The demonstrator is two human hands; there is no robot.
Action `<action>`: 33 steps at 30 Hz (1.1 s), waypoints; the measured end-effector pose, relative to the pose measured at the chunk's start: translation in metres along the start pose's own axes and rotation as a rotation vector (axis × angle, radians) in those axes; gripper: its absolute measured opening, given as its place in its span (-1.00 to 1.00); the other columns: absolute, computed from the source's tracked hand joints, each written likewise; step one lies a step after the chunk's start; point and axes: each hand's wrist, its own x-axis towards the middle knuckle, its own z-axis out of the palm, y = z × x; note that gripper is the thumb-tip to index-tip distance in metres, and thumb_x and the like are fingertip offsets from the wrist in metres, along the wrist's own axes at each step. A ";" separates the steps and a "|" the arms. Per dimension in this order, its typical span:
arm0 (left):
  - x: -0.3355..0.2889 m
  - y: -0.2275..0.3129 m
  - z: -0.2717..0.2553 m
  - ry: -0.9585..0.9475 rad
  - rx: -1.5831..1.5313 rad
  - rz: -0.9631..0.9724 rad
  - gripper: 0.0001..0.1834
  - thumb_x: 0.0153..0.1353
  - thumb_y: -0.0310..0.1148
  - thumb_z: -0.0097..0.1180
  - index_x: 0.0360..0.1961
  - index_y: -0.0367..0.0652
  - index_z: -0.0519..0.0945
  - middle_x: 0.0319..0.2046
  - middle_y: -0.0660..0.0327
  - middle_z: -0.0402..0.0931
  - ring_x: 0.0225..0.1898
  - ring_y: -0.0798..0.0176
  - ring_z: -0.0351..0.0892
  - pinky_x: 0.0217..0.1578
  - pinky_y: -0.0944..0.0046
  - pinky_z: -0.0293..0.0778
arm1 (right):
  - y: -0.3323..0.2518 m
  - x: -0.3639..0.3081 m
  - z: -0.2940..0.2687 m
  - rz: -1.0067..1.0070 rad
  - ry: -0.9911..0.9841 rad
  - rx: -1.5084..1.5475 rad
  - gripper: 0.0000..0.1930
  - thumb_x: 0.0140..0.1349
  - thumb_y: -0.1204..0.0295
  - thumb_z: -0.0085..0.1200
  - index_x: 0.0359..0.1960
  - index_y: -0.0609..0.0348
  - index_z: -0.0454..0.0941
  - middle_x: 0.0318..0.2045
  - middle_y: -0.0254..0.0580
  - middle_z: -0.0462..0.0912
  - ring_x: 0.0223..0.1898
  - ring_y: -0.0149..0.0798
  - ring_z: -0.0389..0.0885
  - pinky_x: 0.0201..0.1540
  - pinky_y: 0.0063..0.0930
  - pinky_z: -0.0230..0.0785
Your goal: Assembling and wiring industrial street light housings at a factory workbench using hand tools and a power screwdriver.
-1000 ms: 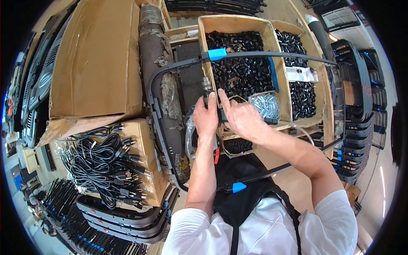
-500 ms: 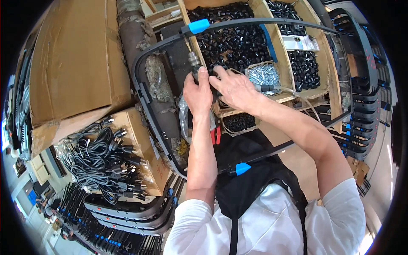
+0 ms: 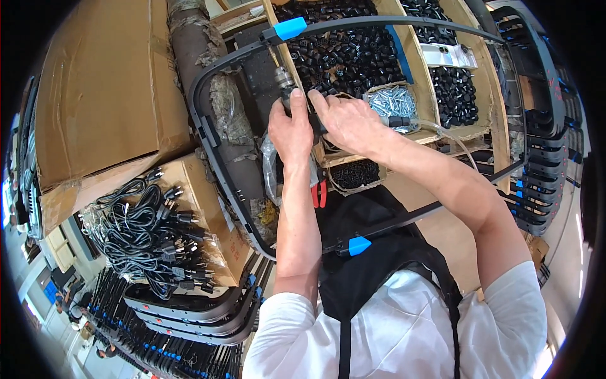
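- Drill (image 3: 285,79) first: it's inside the big black frame (image 3: 391,21), toward the far left corner, bit aimed at the far bar. Can't tell if the tip actually touches.
- Off the frame's left side there's a large cardboard box (image 3: 101,88), plus a pile of black power cords (image 3: 148,234) nearer the wearer. Pretty crowded, so not much swing room out that way imo.
- Under the frame's left side, a worn padded roll (image 3: 192,44).
- Left hand (image 3: 291,131), just inside that side: wrapped round the drill behind the chuck, thumb along the top. Fingertips underneath are hidden.
- Progress, as far as I can judge: a blue clip (image 3: 290,28) sits on the frame's far bar, another on the near bar, and the bit's in the chuck. No finished hole visible to me, so how much is left is anyone's guess.
- Right hand (image 3: 350,123), inside the frame, right of the left one: curled over the drill's rear, index finger stretched toward the left thumb. Can't see whether it's squeezing a trigger.
- Wooden bin (image 3: 419,63) full of small parts runs under the frame's far bar. Its left wall is right by the chuck, so that's the tight edge.
- Clear hose (image 3: 442,129) trails toward the frame's right end. Roomiest spot's probably the frame's near half, below the right forearm.
- Past the frame's right end, a stack of dark frames (image 3: 546,170).
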 end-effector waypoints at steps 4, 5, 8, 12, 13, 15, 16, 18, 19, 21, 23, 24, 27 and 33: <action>-0.003 0.008 0.004 0.059 0.195 0.080 -0.41 0.46 0.06 0.18 -0.09 -0.41 0.69 -0.21 -0.21 0.69 -0.16 -0.22 0.68 -0.04 -0.08 0.53 | 0.015 -0.002 0.004 -0.009 0.001 0.076 -0.18 -0.01 0.48 0.41 0.32 0.39 0.28 -0.24 0.18 0.72 -0.18 0.18 0.79 -0.19 -0.04 0.70; -0.003 0.008 0.008 0.053 0.194 0.083 -0.41 0.46 0.06 0.18 -0.09 -0.41 0.69 -0.21 -0.21 0.69 -0.16 -0.22 0.68 -0.04 -0.08 0.53 | 0.021 -0.002 0.008 -0.075 0.095 0.082 -0.36 0.11 0.49 0.28 0.25 0.40 0.34 -0.29 0.13 0.73 -0.26 0.10 0.80 -0.28 -0.11 0.70; 0.000 -0.003 0.008 0.118 0.258 0.144 -0.43 0.49 0.04 0.17 -0.16 -0.41 0.69 -0.32 -0.06 0.69 -0.26 -0.01 0.66 -0.12 0.01 0.54 | 0.008 0.000 0.001 -0.080 0.114 0.001 -0.52 0.23 0.48 0.16 0.17 0.42 0.41 -0.36 0.06 0.74 -0.34 0.00 0.82 -0.38 -0.21 0.70; 0.010 -0.019 -0.003 -0.153 -0.274 -0.094 -0.42 0.57 0.08 0.08 -0.09 -0.34 0.73 -0.28 0.22 0.72 -0.25 0.38 0.57 -0.15 0.26 0.53 | -0.033 0.007 -0.020 0.020 0.065 -0.267 -0.43 0.22 0.49 0.14 0.29 0.39 0.37 -0.41 0.01 0.73 -0.40 -0.04 0.82 -0.48 -0.27 0.68; 0.009 -0.017 -0.002 -0.130 -0.246 -0.076 -0.42 0.56 0.08 0.09 -0.08 -0.35 0.72 -0.28 0.20 0.72 -0.25 0.37 0.57 -0.15 0.24 0.53 | -0.032 0.006 -0.020 0.026 0.067 -0.267 -0.43 0.22 0.49 0.14 0.29 0.39 0.37 -0.41 0.01 0.73 -0.40 -0.04 0.82 -0.48 -0.27 0.68; 0.001 0.000 0.002 -0.029 -0.075 0.004 -0.46 0.52 0.03 0.15 -0.16 -0.37 0.68 -0.37 0.03 0.70 -0.33 0.18 0.59 -0.18 0.10 0.52 | -0.015 0.002 -0.019 -0.027 0.065 -0.179 -0.50 0.28 0.43 0.13 0.21 0.44 0.41 -0.40 -0.04 0.75 -0.35 -0.08 0.83 -0.43 -0.24 0.69; 0.000 0.003 0.006 0.014 0.036 0.053 -0.46 0.49 0.05 0.16 -0.12 -0.36 0.68 -0.31 -0.12 0.71 -0.29 -0.06 0.67 -0.13 -0.01 0.54 | 0.002 0.004 -0.010 -0.048 0.072 -0.032 -0.53 0.25 0.45 0.15 0.18 0.35 0.42 -0.38 -0.03 0.76 -0.33 -0.02 0.82 -0.35 -0.17 0.71; -0.005 0.004 0.006 0.096 0.292 0.144 -0.45 0.47 0.05 0.16 -0.08 -0.36 0.67 -0.26 -0.17 0.71 -0.21 -0.17 0.71 -0.08 -0.05 0.54 | 0.011 -0.004 0.000 -0.064 0.114 0.091 -0.56 0.23 0.49 0.15 0.16 0.27 0.42 -0.34 0.01 0.74 -0.30 0.09 0.81 -0.25 -0.06 0.72; -0.004 0.004 0.006 0.101 0.287 0.144 -0.45 0.47 0.05 0.16 -0.08 -0.36 0.67 -0.26 -0.17 0.71 -0.21 -0.17 0.71 -0.08 -0.05 0.54 | 0.011 -0.003 0.000 -0.068 0.114 0.087 -0.56 0.23 0.49 0.15 0.16 0.27 0.42 -0.34 0.01 0.74 -0.30 0.09 0.81 -0.25 -0.06 0.72; -0.002 0.004 0.003 0.025 0.024 0.053 -0.45 0.46 0.05 0.19 -0.10 -0.37 0.67 -0.26 -0.14 0.72 -0.20 -0.09 0.71 -0.08 -0.01 0.55 | 0.007 -0.001 -0.001 -0.094 0.042 0.012 -0.56 0.22 0.51 0.16 0.16 0.24 0.42 -0.22 0.07 0.68 -0.18 0.11 0.78 -0.19 -0.03 0.71; -0.005 0.004 0.004 0.015 0.000 0.048 -0.46 0.46 0.04 0.20 -0.11 -0.36 0.68 -0.26 -0.14 0.72 -0.21 -0.06 0.70 -0.08 0.00 0.55 | 0.010 -0.003 0.014 -0.106 0.080 0.009 -0.57 0.22 0.51 0.16 0.14 0.22 0.42 -0.15 0.07 0.64 -0.13 0.10 0.75 -0.19 -0.05 0.71; -0.003 0.004 0.003 0.021 -0.025 0.045 -0.47 0.45 0.03 0.21 -0.11 -0.36 0.69 -0.27 -0.13 0.71 -0.21 -0.03 0.70 -0.08 0.02 0.55 | 0.008 0.000 0.016 -0.134 0.123 0.008 -0.58 0.22 0.51 0.16 0.13 0.20 0.43 -0.09 0.07 0.59 -0.07 0.09 0.72 -0.19 -0.07 0.71; 0.002 -0.004 0.002 0.032 -0.047 0.074 -0.48 0.45 0.02 0.23 -0.11 -0.36 0.70 -0.27 -0.10 0.72 -0.24 0.00 0.68 -0.09 0.03 0.55 | 0.001 0.001 0.020 -0.104 0.165 -0.003 -0.63 0.22 0.50 0.15 0.07 0.20 0.44 -0.07 0.03 0.54 -0.06 0.04 0.68 -0.22 -0.16 0.72; 0.005 -0.010 -0.001 -0.062 -0.242 0.019 -0.53 0.51 -0.05 0.20 -0.16 -0.37 0.69 -0.40 0.18 0.66 -0.30 0.37 0.47 -0.19 0.22 0.49 | -0.020 0.002 0.006 0.005 0.136 -0.098 -0.65 0.15 0.52 0.20 -0.02 0.19 0.47 -0.13 -0.04 0.52 -0.10 -0.04 0.69 -0.19 -0.27 0.72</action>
